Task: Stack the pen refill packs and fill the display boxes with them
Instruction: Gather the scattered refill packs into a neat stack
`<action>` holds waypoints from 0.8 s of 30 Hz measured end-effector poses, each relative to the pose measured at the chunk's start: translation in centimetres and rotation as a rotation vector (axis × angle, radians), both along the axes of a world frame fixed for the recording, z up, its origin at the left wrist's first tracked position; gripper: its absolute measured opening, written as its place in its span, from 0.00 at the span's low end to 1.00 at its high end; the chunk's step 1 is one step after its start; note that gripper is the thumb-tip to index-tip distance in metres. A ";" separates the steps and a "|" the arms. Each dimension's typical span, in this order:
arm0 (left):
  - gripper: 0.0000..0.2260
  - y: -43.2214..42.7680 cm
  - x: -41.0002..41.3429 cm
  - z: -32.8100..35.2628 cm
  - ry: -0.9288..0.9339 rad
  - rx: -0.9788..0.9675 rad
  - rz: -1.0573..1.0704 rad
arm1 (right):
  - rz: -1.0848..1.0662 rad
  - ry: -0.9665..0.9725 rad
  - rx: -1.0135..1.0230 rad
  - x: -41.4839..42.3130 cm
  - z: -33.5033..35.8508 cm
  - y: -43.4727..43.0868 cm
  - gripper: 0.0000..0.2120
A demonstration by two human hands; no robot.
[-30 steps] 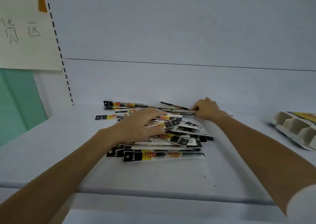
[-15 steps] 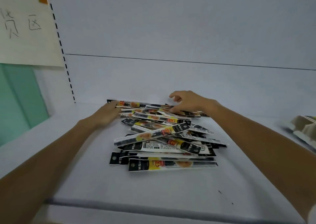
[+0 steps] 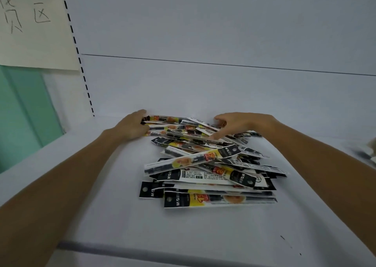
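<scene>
Two hands (image 3: 131,126) (image 3: 242,124) now at far end, one heap (image 3: 207,175)

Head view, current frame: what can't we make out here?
All in the head view:
1. Display box: cut off by the right edge and blurred, so its fill state is unreadable.
2. Left hand: fingers hidden by its own back and the ends of the pen refill packs, so the grip is unclear.
3. Pack count: upper packs cover the lower ones.
4. Paper sign: cut off by the left and top edges.
</scene>
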State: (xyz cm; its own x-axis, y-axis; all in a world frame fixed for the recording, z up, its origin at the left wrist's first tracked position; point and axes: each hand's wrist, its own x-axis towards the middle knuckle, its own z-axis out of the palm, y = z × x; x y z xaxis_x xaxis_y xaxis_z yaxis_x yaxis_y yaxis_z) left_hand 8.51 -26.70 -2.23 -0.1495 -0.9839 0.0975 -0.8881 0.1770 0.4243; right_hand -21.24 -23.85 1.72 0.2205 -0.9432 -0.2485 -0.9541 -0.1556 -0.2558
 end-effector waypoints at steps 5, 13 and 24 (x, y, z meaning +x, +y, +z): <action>0.15 0.4 -1.1 0.1 -0.034 -0.045 -0.133 | 0.097 -0.109 -0.091 1.1 0.0 0.0 0.28; 0.19 1.6 -2.0 1.0 -0.086 0.044 -0.258 | 0.099 -0.205 -0.125 1.6 -0.1 0.4 0.34; 0.05 2.3 -4.5 1.4 0.113 -0.136 -0.370 | 0.137 -0.025 0.006 1.5 0.5 0.3 0.38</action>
State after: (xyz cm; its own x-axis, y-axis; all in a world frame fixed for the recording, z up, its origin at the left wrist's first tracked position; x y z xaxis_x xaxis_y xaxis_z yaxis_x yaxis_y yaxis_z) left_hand 3.97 -24.36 -0.83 -0.4718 -0.8429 0.2589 -0.7032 0.5368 0.4662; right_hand -19.75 -23.50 2.18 0.3529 -0.9026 -0.2466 -0.9175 -0.2822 -0.2801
